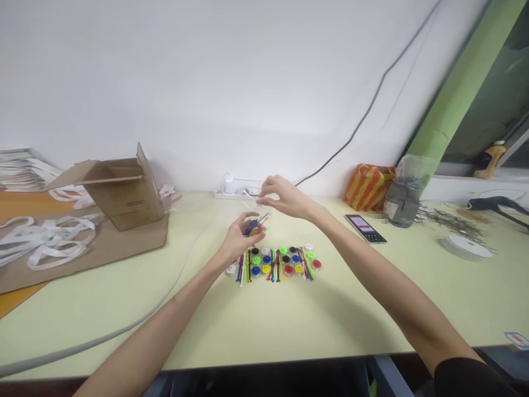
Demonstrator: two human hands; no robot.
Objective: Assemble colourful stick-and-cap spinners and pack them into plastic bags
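Observation:
My left hand [238, 238] is closed around a small cluster of coloured plastic pieces [252, 227], mostly blue, with thin stick ends poking out. Above it and to the right, my right hand [285, 197] has its thumb and fingers pinched together around a thin whitish strip [250, 195]; its exact kind is unclear. On the table below lie several small round pieces [266, 269] with coloured centres and clear rims, set in rows. Between them are groups of thin coloured plastic sticks [273, 267] in red, blue, green, yellow, black and white.
An open cardboard box [124, 193] and tangled white ribbon [53, 240] are at left. A power strip [235, 187] sits by the wall. At right are a phone [366, 228], a striped bag [366, 187], a dark container [400, 201] and a white spool [467, 247]. A grey cable [124, 330] crosses the table.

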